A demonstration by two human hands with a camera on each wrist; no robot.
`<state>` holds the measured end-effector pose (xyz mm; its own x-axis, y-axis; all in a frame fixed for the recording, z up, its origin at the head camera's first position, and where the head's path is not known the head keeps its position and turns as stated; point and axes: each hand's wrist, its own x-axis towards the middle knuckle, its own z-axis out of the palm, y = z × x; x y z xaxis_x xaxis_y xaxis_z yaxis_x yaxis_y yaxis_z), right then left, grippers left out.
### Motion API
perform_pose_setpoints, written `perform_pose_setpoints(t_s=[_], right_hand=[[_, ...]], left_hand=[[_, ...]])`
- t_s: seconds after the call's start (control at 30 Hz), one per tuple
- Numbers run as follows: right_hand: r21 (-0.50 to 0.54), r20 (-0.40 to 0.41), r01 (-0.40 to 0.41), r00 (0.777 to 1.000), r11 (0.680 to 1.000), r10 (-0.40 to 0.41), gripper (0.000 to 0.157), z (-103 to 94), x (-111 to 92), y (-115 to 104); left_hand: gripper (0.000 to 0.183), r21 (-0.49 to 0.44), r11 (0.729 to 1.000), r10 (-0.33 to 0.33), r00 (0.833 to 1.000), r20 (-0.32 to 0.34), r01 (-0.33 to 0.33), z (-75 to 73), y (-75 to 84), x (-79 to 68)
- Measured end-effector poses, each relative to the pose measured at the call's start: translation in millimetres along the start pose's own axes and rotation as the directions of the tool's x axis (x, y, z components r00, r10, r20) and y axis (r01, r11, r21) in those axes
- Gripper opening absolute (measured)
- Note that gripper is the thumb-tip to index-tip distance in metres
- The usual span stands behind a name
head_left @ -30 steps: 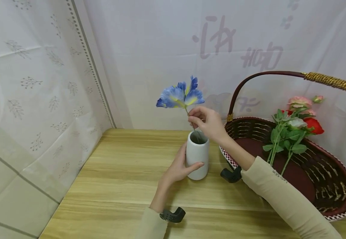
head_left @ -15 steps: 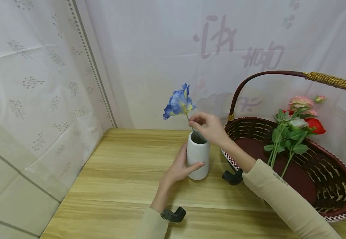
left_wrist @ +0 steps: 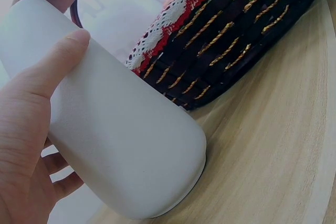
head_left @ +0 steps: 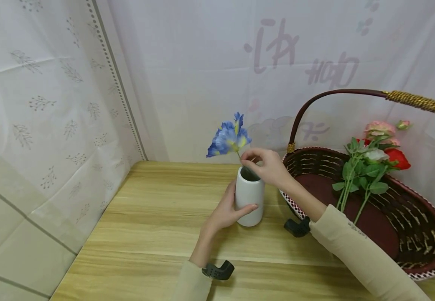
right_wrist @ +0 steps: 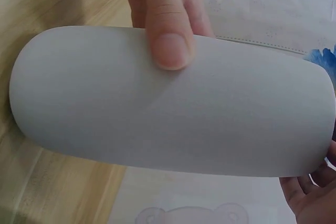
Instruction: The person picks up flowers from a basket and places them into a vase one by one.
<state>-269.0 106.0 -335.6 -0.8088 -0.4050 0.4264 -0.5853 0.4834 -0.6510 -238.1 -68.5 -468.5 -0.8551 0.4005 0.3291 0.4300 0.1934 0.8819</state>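
Note:
A white vase (head_left: pixel 249 200) stands upright on the wooden table (head_left: pixel 157 217). My left hand (head_left: pixel 222 213) grips its side, the thumb lying across the front; the left wrist view shows the same hold on the vase (left_wrist: pixel 121 124). Just above the mouth, my right hand (head_left: pixel 266 165) pinches the stem of a blue and yellow artificial flower (head_left: pixel 227 140). The bloom leans left of the vase, and the lower stem goes down into the opening, mostly hidden by the fingers. In the right wrist view the right hand (right_wrist: pixel 317 192) shows only at the corner, by the rim.
To the right sits a dark woven basket (head_left: pixel 315 165) with a tall arched handle (head_left: pixel 337 92). Red, pink and white artificial flowers (head_left: pixel 375 156) lie in it, stems toward me. A pale printed curtain (head_left: pixel 187 75) hangs behind the table.
My right hand has moved down toward the vase mouth with the blue flower, which now sits lower and has turned. My left hand has kept its hold on the vase.

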Motion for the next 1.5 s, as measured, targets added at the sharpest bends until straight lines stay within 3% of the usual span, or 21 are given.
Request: perform_pose_setpoints(t_s=[0.13, 0.4, 0.7, 1.0, 1.5], right_hand=[[0.014, 0.012, 0.022, 1.0, 1.0, -0.022, 0.011, 1.0, -3.1, 4.3], [0.0, 0.014, 0.046, 0.999, 0.999, -0.046, 0.009, 0.4, -8.9, 8.6], [-0.02, 0.061, -0.022, 0.998, 1.0, 0.023, 0.007, -1.7, -13.1, 7.1], [-0.046, 0.064, -0.035, 0.997, 0.998, 0.038, 0.011, -1.3, -12.2, 10.3], [0.076, 0.117, -0.099, 0.989, 0.992, 0.09, 0.013, -6.5, -16.0, 9.0]], left_hand=[[0.088, -0.009, 1.0, 0.0, 1.0, 0.0, 0.0, -0.1, -0.8, 0.1], [0.085, -0.033, 0.997, 0.067, 0.998, 0.019, -0.066, 0.2, -2.8, 3.1], [0.089, -0.029, 0.999, 0.044, 0.999, 0.022, -0.044, -0.2, -2.3, 1.6], [0.09, -0.01, 0.999, 0.044, 0.999, 0.02, -0.044, 0.8, -5.3, 1.0], [0.083, -0.037, 0.994, 0.105, 0.994, 0.032, -0.104, 0.5, -7.3, 5.0]])
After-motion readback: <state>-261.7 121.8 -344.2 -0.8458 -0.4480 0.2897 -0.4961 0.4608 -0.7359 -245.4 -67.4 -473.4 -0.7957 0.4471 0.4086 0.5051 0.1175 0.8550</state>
